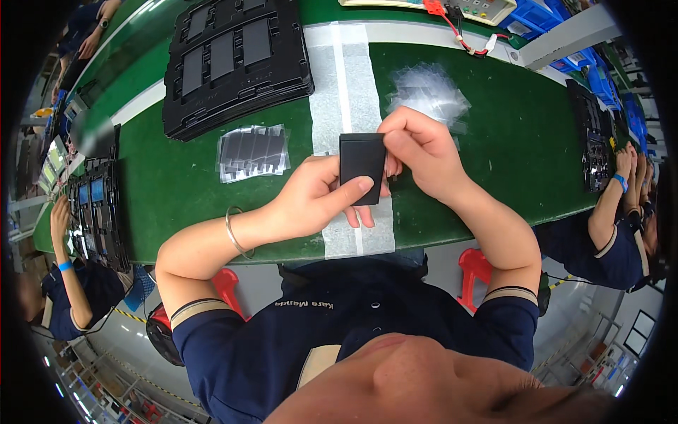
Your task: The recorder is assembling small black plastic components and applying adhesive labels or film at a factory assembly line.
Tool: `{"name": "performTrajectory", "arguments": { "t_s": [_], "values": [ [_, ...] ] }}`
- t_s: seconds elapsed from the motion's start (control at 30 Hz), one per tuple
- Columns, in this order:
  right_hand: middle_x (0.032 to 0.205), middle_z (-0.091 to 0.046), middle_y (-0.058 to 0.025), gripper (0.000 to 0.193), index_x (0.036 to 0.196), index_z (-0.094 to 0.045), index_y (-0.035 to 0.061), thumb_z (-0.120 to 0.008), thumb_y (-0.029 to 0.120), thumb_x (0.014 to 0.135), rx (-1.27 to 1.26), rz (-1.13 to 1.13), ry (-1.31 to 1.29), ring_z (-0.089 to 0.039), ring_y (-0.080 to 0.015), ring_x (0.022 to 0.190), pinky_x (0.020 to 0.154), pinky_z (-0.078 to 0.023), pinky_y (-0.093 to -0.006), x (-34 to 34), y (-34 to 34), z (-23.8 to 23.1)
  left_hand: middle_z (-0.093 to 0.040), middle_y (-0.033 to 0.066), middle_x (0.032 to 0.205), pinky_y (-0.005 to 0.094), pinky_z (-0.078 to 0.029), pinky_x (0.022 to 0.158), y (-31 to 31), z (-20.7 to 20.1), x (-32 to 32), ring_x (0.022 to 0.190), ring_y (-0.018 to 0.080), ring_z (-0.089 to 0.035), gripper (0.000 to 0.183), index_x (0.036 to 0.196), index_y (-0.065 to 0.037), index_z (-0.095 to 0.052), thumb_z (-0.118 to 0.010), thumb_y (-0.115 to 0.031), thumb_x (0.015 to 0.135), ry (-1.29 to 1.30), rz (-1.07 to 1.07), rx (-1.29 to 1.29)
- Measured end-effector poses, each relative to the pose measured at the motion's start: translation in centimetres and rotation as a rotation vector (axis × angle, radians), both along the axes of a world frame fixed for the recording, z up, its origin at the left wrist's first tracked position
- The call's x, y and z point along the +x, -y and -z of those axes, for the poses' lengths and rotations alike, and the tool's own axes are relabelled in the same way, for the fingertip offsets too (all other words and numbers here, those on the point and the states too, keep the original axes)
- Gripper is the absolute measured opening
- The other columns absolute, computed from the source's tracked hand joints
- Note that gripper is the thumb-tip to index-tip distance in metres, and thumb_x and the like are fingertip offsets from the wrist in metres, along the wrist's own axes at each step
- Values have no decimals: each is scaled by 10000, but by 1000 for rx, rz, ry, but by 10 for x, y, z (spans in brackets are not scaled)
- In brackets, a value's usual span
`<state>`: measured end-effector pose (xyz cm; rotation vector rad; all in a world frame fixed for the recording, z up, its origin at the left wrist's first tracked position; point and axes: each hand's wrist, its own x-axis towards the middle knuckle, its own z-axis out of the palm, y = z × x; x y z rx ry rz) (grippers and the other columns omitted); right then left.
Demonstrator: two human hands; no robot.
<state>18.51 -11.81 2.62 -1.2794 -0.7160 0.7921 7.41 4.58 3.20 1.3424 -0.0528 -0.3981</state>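
Note:
A flat black rectangular block (361, 159), like a battery pack, is upright over a pale strip on the table. My left hand (321, 191) grips it from the left, the thumb lying across its front and the fingers behind. At the upper right corner, my right hand (424, 152) pinches with thumb and forefinger. Whether a thin film is caught in that pinch is too small to tell. Left of the hands lies a stack of clear sheets with dark rectangles (253, 153). Beyond my right hand is a loose pile of clear plastic films (429, 95).
Stacked black trays (236, 60) with grey rectangular pieces stand at the far left of the green table (487, 169). Red and black leads (455, 25) run from an instrument at the back. Co-workers sit on both sides, beside other black trays (592, 138). Blue bins (533, 18) are far right.

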Motion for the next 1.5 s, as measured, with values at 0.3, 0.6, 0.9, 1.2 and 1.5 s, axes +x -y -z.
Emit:
{"name": "performTrajectory", "arguments": {
  "t_s": [0.3, 0.6, 0.9, 1.2, 1.5],
  "values": [
    [676, -585, -6, 159, 800, -563, 14, -568, 147, 886, 42, 60, 193, -525, -57, 588, 512, -411, -204, 4, -2, -2, -618, 126, 906, 250, -520, 517, 2, 5, 0, 642, 181, -647, 207, 1017, 38, -525, -443, -133, 936, -9, 15, -10],
    [638, -532, -33, 107, 743, -581, 15, -632, 94, 792, -71, 87, 714, -500, -109, 519, 472, -392, -238, 7, -1, -7, -624, 82, 750, 235, -492, 476, -2, -4, 3, 536, 124, -604, 191, 904, 43, -575, -478, -122, 922, -68, 88, 152],
    [674, -572, -18, 113, 770, -599, 15, -625, 115, 815, -22, 34, 415, -508, -85, 567, 518, -402, -236, 9, -1, 2, -622, 81, 796, 232, -496, 478, -2, -6, 3, 547, 128, -613, 186, 928, 48, -561, -464, -111, 922, -97, 58, 52],
    [1034, -611, -120, 351, 1038, -591, -17, -596, 293, 873, 127, -147, -312, -579, -167, 939, 816, -451, -293, 13, 2, 0, -617, 119, 884, 256, -511, 496, -4, -1, 3, 606, 178, -635, 239, 1022, 55, -531, -457, -155, 936, -57, 57, -71],
    [1226, -504, -194, 616, 1227, -483, 11, -631, 429, 800, 253, -298, -400, -533, -250, 1092, 928, -440, -377, 2, -4, 5, -623, 118, 945, 267, -526, 551, 0, -14, -4, 652, 182, -641, 228, 1035, 34, -513, -461, -168, 943, -143, 120, -252]
  ]
}}
